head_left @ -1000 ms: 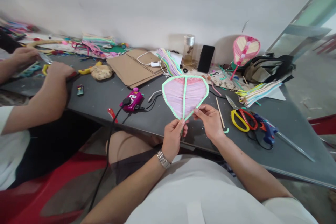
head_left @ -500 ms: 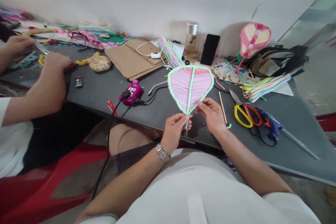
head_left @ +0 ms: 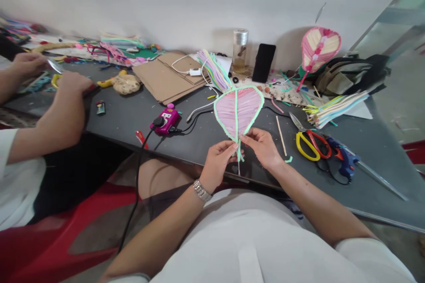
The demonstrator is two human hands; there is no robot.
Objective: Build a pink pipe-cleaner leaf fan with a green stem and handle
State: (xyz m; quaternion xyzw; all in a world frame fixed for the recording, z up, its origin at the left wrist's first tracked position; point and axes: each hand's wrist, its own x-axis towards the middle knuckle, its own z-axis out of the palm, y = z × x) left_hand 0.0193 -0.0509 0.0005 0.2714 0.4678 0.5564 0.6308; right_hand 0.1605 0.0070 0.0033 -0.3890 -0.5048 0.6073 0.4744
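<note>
A leaf-shaped pipe-cleaner fan (head_left: 247, 108), lilac and pink inside a mint-green border with a green midrib, is held up over the table's front edge. My left hand (head_left: 222, 161) pinches its pointed base, where green ends and a thin wire hang below. My right hand (head_left: 260, 146) is closed on the lower right edge of the fan, close to the base, thumb and index together. To the right of it lie a thin wooden stick (head_left: 280, 135) and a small green pipe-cleaner scrap (head_left: 288, 159).
Scissors (head_left: 308, 143) and a blue glue gun (head_left: 347, 161) lie on the right. Behind are pipe-cleaner bundles (head_left: 327, 110), a phone (head_left: 264, 63), a glass bottle (head_left: 240, 53) and a finished pink fan (head_left: 320, 48). A magenta power socket (head_left: 166, 119) and a co-worker's hands (head_left: 75, 84) are leftward.
The fan's top has swung a little left and its face has turned. My right hand has slid in toward the base, and more green ends show below my left hand.
</note>
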